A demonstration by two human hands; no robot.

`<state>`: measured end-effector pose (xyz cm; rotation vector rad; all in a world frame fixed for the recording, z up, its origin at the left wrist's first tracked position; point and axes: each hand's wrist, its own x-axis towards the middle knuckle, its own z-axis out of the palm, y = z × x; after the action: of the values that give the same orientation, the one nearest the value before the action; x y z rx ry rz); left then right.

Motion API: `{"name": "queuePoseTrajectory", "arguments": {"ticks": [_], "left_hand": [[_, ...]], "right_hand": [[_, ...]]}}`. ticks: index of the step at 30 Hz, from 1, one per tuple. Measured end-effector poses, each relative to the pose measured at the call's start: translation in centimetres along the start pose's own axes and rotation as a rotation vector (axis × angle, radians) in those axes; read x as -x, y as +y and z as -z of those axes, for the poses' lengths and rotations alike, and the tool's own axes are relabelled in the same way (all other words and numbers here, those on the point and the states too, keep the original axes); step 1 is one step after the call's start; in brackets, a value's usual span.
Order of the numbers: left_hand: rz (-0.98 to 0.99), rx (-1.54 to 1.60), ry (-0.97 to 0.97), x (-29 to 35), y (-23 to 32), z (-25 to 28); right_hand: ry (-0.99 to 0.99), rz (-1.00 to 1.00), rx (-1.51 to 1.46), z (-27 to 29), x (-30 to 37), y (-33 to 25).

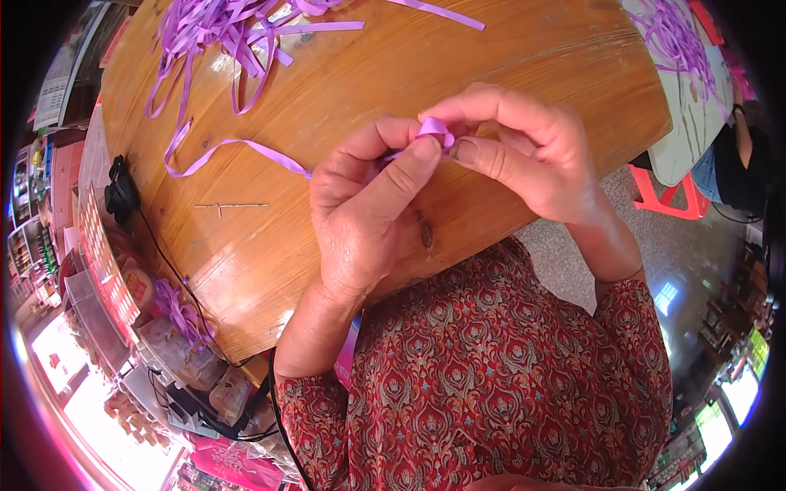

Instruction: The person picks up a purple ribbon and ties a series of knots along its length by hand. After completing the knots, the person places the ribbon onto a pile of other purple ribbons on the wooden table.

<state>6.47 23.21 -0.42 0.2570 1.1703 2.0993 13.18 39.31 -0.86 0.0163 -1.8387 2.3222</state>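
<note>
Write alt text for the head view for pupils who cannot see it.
A left hand pinches a folded purple ribbon above a wooden table, the right hand close beside it. More ribbons lie heaped toward the far edge.

Bright light falls on my left hand point(360, 209) and right hand point(536, 164). My table point(557, 61) has white shiny spots. The lower left glares white. Near the round edge, things bend and get blurry, and the corners are black.

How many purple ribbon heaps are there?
3, not counting the held ribbon: a big heap far across the wooden table, a second heap on the white table at right, and a small heap by the wooden table's left edge. Others may be hidden.
</note>
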Motion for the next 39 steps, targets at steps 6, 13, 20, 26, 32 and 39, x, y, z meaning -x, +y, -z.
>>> {"name": "queuePoseTrajectory", "arguments": {"ticks": [6,13,20,26,32,39], "left_hand": [[0.066,-0.337,0.151,-0.1,0.6,-0.3],[0.191,-0.343,0.061,-0.7,0.9,0.7],[0.146,-0.298,0.108,-0.6,0.7,-0.2],[0.080,-0.303,0.205,-0.4,0.6,-0.7],[-0.027,-0.301,0.173,-0.4,0.3,-0.7],[-0.094,-0.320,0.140,-0.4,0.0,-0.4]], "right_hand": [[-0.065,0.590,1.081,0.4,-0.7,-0.6],[-0.233,0.986,1.133,2.2,-2.6,-0.7],[-0.141,0.735,1.056,2.6,-3.0,-1.2],[-0.090,0.517,0.715,1.9,-1.5,-0.6],[-0.087,0.479,0.673,0.9,-1.7,-0.6],[0.022,0.321,0.605,0.2,-1.1,0.2]]}}
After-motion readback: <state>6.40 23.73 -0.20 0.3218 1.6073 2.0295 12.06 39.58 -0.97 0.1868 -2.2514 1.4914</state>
